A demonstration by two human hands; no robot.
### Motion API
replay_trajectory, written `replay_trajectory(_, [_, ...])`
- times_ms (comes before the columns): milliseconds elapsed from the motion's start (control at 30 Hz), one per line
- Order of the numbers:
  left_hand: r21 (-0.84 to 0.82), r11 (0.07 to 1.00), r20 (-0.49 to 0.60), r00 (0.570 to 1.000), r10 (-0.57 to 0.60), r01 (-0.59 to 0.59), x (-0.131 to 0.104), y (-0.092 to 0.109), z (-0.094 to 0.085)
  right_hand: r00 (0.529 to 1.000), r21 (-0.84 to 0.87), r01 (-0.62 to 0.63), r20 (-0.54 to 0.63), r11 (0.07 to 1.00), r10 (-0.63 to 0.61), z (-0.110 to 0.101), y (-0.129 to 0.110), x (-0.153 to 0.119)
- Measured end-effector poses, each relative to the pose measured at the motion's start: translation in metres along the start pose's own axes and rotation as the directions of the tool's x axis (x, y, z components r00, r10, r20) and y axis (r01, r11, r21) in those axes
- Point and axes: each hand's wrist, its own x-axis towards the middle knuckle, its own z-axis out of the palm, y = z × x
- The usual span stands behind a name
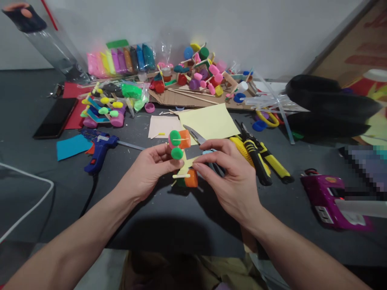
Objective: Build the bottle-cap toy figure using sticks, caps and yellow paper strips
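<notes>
My left hand is closed around one side of a small toy car and holds it above the table. Orange bottle caps serve as its wheels, with green and pink discs and thin wooden sticks attached. From the right, my right hand pinches a small pale yellow paper piece against the car's middle. Whether that paper is fixed to the car I cannot tell. Scissors lie beneath my right hand, their light blue handles partly hidden. Behind the car rests a pale yellow sheet.
A blue glue gun with a glue stick lies left, near a finished-looking toy car and a phone. Pliers and a purple device are right. Toy parts crowd the cardboard at the back; a bottle leans left.
</notes>
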Motion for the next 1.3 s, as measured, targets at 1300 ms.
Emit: replay_trajectory(1300, [0.510, 0.846, -0.023, 0.981, 0.193, -0.155, -0.016, 0.012, -0.003, 0.881, 0.395, -0.449, 0.344, 0.801, 0.325, -0.002, 0.001, 0.011])
